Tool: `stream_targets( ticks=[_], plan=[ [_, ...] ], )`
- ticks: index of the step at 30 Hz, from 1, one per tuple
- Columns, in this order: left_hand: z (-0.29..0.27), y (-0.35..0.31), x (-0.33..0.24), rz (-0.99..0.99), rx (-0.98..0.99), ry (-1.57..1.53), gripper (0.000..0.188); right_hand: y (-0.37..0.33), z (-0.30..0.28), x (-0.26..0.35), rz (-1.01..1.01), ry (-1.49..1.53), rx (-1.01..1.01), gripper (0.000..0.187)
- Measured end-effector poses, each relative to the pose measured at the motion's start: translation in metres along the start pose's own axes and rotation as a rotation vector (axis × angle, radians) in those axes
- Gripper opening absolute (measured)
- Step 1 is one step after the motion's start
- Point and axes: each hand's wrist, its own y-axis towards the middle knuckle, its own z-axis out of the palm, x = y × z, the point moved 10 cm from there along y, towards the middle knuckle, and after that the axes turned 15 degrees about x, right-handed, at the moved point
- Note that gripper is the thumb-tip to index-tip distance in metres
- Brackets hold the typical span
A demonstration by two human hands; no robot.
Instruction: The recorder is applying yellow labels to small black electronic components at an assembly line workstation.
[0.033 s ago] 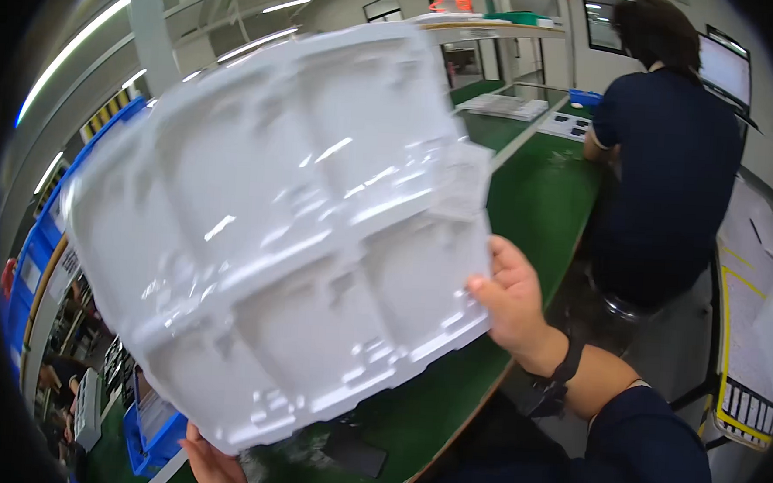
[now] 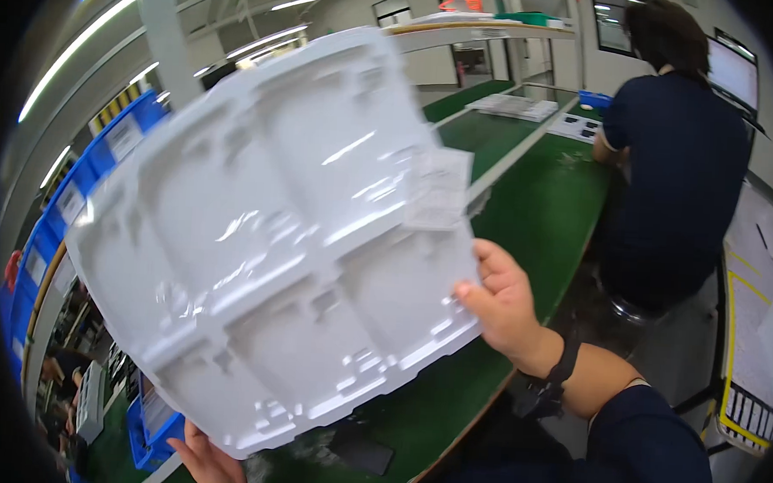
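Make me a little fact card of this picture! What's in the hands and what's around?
Left hand: at the tray's lower edge
Right hand: gripping the tray's right edge
White tray: tilted, with shallow compartments
Pale slip: at the tray's right side
Green table: below the tray
Dark flat thing: on the table
Co-worker: seated at right, back turned

Ceiling lights (image 2: 297,2) shine at the far left, and white glare streaks the glossy tray (image 2: 286,241), which looks softly blurred. The scene is bright; straight edges bend toward the dark rim.
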Motion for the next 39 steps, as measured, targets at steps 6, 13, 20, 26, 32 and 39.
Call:
stream_targets(
  ticks=[6, 13, 20, 26, 32, 39],
  plan=[
    [-0.068, -0.020, -0.006, 0.090, -0.177, -0.143, 0.067, 0.044, 0.087, -0.063, 0.144, 0.176, 0.319, 0.042],
    [-0.091, -0.025, -0.002, 0.025, -0.219, 0.067, 0.050, 0.035, 0.106, -0.106, 0.222, 0.142, 0.446, 0.048],
    [-0.111, -0.030, 0.009, 0.013, -0.223, 0.014, 0.052, 0.007, 0.125, -0.111, 0.310, 0.239, 0.707, 0.057],
    [-0.115, -0.035, 0.015, -0.059, -0.207, -0.043, 0.051, 0.000, 0.139, -0.112, 0.327, 0.210, 0.795, 0.059],
    [-0.115, -0.036, 0.021, -0.108, -0.238, -0.105, 0.056, -0.006, 0.141, -0.121, 0.364, 0.187, 0.830, 0.060],
    [-0.145, -0.049, 0.013, -0.054, -0.261, -0.119, 0.057, -0.015, 0.145, -0.126, 0.362, 0.163, 0.944, 0.062]
  ],
)
